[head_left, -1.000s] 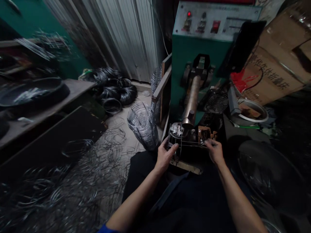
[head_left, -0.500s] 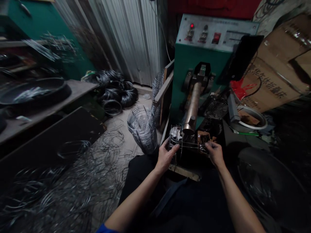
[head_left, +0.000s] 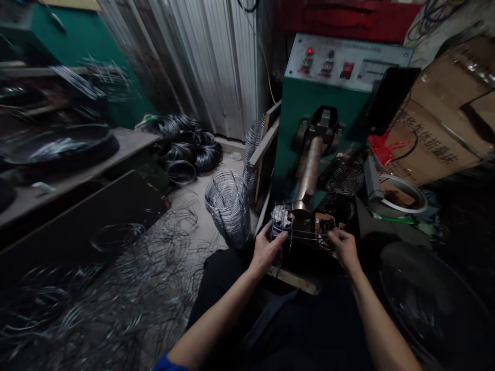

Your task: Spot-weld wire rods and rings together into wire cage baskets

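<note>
Head view: tipped over the last second; the green machine [head_left: 289, 116] sits lower in my feed, and more of the red case [head_left: 344, 21] above it shows.
Wire frame [head_left: 284, 226]: held between left hand [head_left: 267, 249] and right hand [head_left: 345, 248], its ringed end just below and left of the free end of the metal bar [head_left: 310, 175]. Its place against the bar has hardly changed, so I judge the head moved while the handling stayed steady.
Left hand: thumb and fingers curled onto the ringed end, gripping it.
Right hand: fingertips pinched together on the far end of the straight wires [head_left: 305, 235]; exactly which wire, I cannot tell.
Frame to bar: near; whether touching, I cannot tell.
Control panel [head_left: 335, 72]: one red lamp lit, red switch to its right.
Floor [head_left: 189, 229]: pale, strewn at left with loose wire [head_left: 116, 299].
Wire stack [head_left: 227, 206]: nested silver rings, standing on the floor left of the machine.
Dark coils [head_left: 193, 141]: heaped beside the corrugated wall [head_left: 228, 67].
Bench [head_left: 135, 138]: far left, bearing a shallow dark pan [head_left: 110, 147].
Cardboard box [head_left: 429, 129]: leaning at right, behind a metal bowl [head_left: 422, 207].
</note>
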{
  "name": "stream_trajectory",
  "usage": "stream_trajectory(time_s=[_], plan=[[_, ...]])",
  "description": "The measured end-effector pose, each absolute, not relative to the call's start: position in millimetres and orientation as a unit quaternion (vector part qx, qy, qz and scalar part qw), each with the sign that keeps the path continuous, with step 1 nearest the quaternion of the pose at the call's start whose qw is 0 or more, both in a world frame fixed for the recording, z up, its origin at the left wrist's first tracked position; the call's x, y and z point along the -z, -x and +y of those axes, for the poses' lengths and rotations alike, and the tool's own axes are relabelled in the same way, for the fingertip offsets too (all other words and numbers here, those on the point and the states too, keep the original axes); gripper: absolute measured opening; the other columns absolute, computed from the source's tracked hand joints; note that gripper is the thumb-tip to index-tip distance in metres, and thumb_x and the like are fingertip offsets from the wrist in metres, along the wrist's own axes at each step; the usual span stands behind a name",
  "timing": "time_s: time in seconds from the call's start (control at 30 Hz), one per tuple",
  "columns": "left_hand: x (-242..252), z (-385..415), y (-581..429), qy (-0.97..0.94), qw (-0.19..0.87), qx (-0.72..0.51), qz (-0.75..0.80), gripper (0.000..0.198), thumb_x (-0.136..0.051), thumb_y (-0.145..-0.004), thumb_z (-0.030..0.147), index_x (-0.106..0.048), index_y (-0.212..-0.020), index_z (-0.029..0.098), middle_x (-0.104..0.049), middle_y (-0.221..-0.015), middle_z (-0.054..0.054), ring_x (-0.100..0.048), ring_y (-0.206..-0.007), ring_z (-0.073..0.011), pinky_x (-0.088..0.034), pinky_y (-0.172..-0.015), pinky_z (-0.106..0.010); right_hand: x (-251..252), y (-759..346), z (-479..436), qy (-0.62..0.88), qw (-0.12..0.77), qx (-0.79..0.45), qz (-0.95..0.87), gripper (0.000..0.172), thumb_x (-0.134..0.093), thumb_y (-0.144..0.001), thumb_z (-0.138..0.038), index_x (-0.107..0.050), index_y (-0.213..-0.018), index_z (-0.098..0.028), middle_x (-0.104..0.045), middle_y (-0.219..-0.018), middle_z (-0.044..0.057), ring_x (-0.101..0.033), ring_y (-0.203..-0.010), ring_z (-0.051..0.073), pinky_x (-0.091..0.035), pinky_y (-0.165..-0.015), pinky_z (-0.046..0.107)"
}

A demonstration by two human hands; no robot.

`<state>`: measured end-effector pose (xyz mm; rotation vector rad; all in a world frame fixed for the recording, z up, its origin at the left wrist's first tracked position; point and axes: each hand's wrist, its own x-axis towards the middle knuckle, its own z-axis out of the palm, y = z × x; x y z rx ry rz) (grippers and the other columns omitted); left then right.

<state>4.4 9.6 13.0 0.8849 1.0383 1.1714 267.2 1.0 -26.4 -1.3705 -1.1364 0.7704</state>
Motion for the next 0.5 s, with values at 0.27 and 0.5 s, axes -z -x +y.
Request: stream_trajectory(time_s=[0.27, 0.5], plan=[[-11.9, 11.9, -6.6, -0.386, 0.616, -0.516, 0.453, 0.073, -0.084, -0.068, 0.045, -0.061, -0.129, 0.012, -0.064, -0.072, 0.0, -0.053, -0.051, -0.0079, -0.047, -0.05, -0.021, 31.1, -272.5, 3.5, 0.601, 0.553, -0.328, -0.474, 0.059, -0.076, -0.071, -0.058, -0.034, -0.051, -0.021, -0.027, -0.055, -0.006, -0.024, -0.054, 0.01, -0.022, -0.051, 0.024], [-11.7, 17.0, -7.2, -0.393, 0.632, -0.51, 0.431, 0.072, -0.082, -0.07, 0.047, -0.059, -0.129, 0.013, -0.058, -0.071, 0.004, -0.045, -0.041, -0.0046, -0.04, -0.04, -0.02, 26.7, -269.3, 4.7, 0.608, 0.559, -0.294, -0.481, 0.059, -0.073, -0.071, -0.059, -0.034, -0.051, -0.021, -0.027, -0.054, -0.006, -0.025, -0.053, 0.01, -0.022, -0.052, 0.025]])
